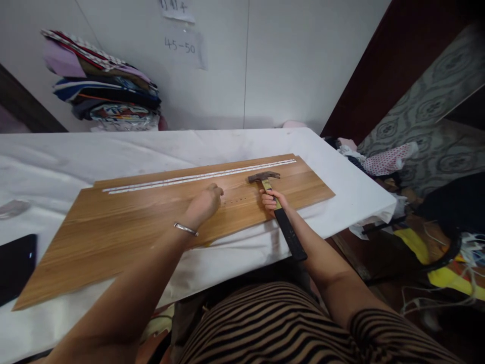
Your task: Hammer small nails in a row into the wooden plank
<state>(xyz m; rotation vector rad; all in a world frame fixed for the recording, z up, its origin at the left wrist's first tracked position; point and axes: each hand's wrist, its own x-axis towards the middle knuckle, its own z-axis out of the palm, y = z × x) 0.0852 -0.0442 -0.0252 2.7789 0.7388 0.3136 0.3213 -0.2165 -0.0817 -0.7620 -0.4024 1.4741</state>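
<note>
My right hand [273,201] is wrapped round the handle of a claw hammer [282,222], close below its head. The hammer's head is over the wooden board [144,227], and its black grip points back toward me. My left hand [206,203], with a silver bracelet at the wrist, is above the middle of the board. Its fingers are curled together; whatever they hold, if anything, is too small to make out. Just right of these fingers, a short row of tiny nail-like pieces [237,200] shows on the board. Two long white strips [189,177] run along its far side.
The board lies on a white-covered table [227,144]. A dark phone-like slab [17,265] is at the left, near a small clear plastic piece [13,209]. Folded clothes [109,86] are stacked at the back left. Cloth, bags and cords [447,253] clutter the floor at right.
</note>
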